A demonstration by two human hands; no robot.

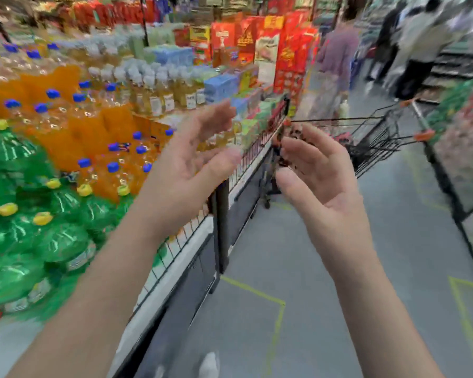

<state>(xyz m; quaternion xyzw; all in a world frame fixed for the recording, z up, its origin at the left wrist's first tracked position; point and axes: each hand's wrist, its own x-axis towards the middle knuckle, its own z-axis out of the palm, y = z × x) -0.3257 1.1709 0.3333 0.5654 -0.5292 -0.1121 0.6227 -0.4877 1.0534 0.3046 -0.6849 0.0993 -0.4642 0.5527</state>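
Both of my hands are raised in front of me in a shop aisle, and the picture is blurred by motion. My left hand [187, 170] is palm up with relaxed, spread fingers and holds nothing. My right hand [316, 174] faces it, fingers loosely bent, also holding nothing. Left of my left arm stands a low display [202, 227] with a wire rail, stacked with oil bottles: orange-labelled ones with blue caps [93, 132] and green-labelled ones with yellow caps [38, 227]. A black wire shopping trolley [380, 140] with orange handle ends stands ahead, beyond my right hand.
Red gift boxes [284, 50] are stacked behind the bottle display. A person in a purple top [336, 58] and other people [410, 50] stand further down the aisle. Another display [464, 148] lines the right side. Grey floor [284, 296] with yellow lines lies between.
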